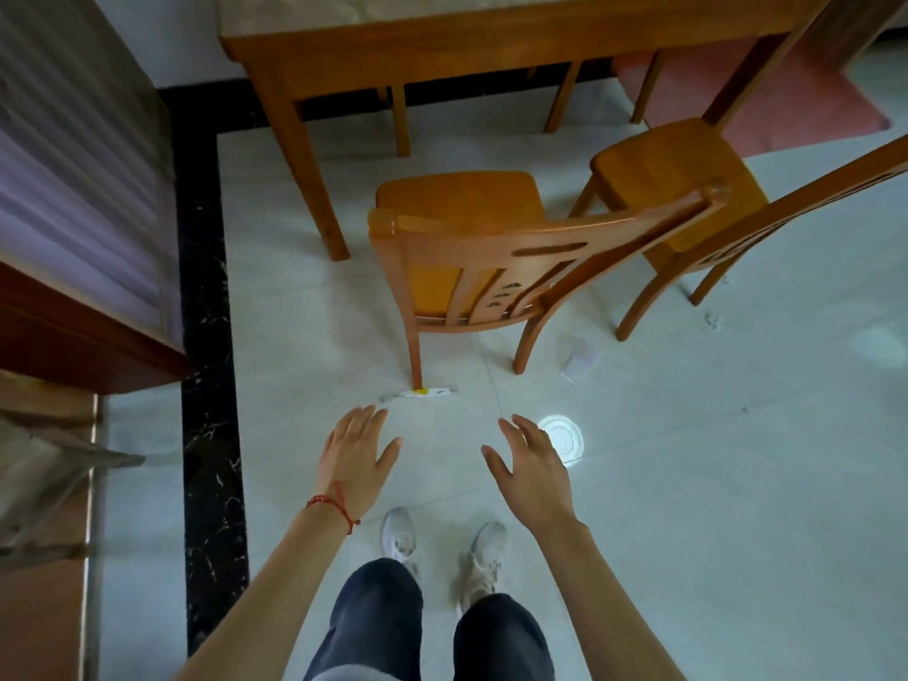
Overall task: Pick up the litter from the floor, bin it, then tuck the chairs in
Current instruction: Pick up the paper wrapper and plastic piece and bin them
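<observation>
Both hands held out, empty, over litter on a tiled floor.
Left hand (356, 452) and right hand (533, 464) spread-fingered; yellow-white wrapper (426, 393) at near chair's (491, 267) leg, white lid (562, 435) beside right hand.

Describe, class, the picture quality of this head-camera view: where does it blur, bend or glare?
Head view: wide-angle distortion bows the table edge and splays the nearer chair; motion blur smears the striped panel at left; a bright glare spot washes out the white lid beside the right hand; the left hand and yellow-white wrapper stay fairly sharp under soft, dim light.
</observation>
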